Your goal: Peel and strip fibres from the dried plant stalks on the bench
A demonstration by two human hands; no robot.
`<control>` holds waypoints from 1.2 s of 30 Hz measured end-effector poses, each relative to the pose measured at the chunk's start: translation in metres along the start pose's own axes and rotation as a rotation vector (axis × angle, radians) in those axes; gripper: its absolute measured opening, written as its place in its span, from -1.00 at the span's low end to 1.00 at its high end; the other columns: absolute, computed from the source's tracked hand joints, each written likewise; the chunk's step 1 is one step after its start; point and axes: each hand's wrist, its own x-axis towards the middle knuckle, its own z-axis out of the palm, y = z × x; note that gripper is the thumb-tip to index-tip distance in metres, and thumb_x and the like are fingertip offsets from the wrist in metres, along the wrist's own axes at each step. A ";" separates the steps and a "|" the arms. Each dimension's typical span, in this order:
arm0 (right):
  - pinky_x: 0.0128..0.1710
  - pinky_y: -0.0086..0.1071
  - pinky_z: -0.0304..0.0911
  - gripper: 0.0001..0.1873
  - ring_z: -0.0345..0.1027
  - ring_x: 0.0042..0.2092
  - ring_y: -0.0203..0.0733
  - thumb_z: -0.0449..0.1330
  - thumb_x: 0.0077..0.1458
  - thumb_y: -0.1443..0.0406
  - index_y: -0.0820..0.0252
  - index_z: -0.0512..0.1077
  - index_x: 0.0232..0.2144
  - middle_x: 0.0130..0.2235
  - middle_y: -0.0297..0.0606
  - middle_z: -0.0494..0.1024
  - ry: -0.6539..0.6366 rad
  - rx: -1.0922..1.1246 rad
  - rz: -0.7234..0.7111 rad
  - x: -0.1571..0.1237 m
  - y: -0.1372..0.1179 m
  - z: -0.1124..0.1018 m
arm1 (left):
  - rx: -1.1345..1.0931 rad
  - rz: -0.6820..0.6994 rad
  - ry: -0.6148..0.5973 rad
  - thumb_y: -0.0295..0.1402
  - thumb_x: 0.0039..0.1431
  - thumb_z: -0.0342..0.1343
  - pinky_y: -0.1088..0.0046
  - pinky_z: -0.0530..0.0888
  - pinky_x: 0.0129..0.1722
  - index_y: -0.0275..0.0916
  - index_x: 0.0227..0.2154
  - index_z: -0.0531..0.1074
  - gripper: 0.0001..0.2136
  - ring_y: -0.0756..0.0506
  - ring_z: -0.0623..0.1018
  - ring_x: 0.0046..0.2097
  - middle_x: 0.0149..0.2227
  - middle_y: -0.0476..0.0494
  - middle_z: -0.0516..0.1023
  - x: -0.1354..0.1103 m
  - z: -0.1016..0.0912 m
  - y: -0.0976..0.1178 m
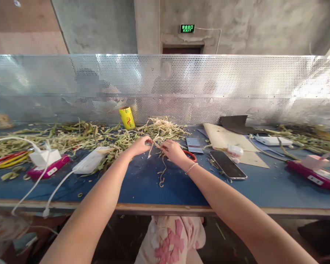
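Over the middle of the blue table, my left hand (142,145) pinches with thumb and forefinger at one end of a pale dried plant strip (155,144). My right hand (173,150), with a thin bracelet at its wrist, has its fingers closed on the strip's other side, a short gap away. A thin curled brown tendril (162,175) trails below my right hand; whether it joins the held strip I cannot tell. Just behind both hands lies a heap of dried stalks and leaves (165,128).
More dried leaves (71,132) spread leftward. A yellow paper cup (127,118) stands by the perforated metal screen (236,84). Phones (227,165), a white power bank (91,160), cables and magenta power strips (313,174) lie around. Cardboard (228,137) rests at right.
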 end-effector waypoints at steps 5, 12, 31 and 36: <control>-0.24 -0.40 0.17 -0.88 0.30 -0.29 -0.24 0.10 0.02 0.37 0.17 0.44 -0.44 -0.39 -0.26 0.47 0.147 0.135 0.020 0.000 0.011 -0.003 | -0.249 0.005 0.126 -0.36 -0.11 0.03 0.36 0.27 0.02 -0.24 -0.28 0.44 -0.73 -0.12 0.34 0.01 -0.06 -0.16 0.38 -0.001 0.001 0.010; -0.22 -0.35 0.17 -0.86 0.30 -0.36 -0.24 0.14 -0.04 0.42 0.19 0.44 -0.58 -0.46 -0.28 0.46 0.216 0.133 -0.026 0.003 0.020 -0.003 | -0.575 -0.009 0.159 -0.29 -0.16 0.16 0.36 0.34 -0.19 -0.25 -0.20 0.42 -0.62 -0.02 0.39 -0.28 -0.17 -0.16 0.39 0.001 0.018 0.010; -0.46 -0.45 0.08 -0.80 0.12 -0.50 -0.34 0.02 -0.03 0.21 0.21 0.31 -0.53 -0.56 -0.39 0.30 0.191 0.507 0.297 0.002 -0.002 -0.002 | -1.192 -0.052 0.014 -0.32 -0.14 0.20 0.60 0.28 -0.48 -0.31 -0.44 0.44 -0.82 0.10 0.36 -0.48 -0.51 0.00 0.41 -0.010 0.027 0.039; -0.43 -0.43 0.12 -0.67 0.19 -0.46 -0.33 0.05 -0.04 0.08 0.23 0.39 -0.40 -0.48 -0.34 0.39 0.129 0.663 0.344 0.003 0.001 0.002 | -1.288 -0.068 -0.049 -0.39 -0.14 0.20 0.60 0.34 -0.45 -0.31 -0.43 0.43 -0.84 0.11 0.39 -0.48 -0.51 0.00 0.41 -0.009 0.028 0.038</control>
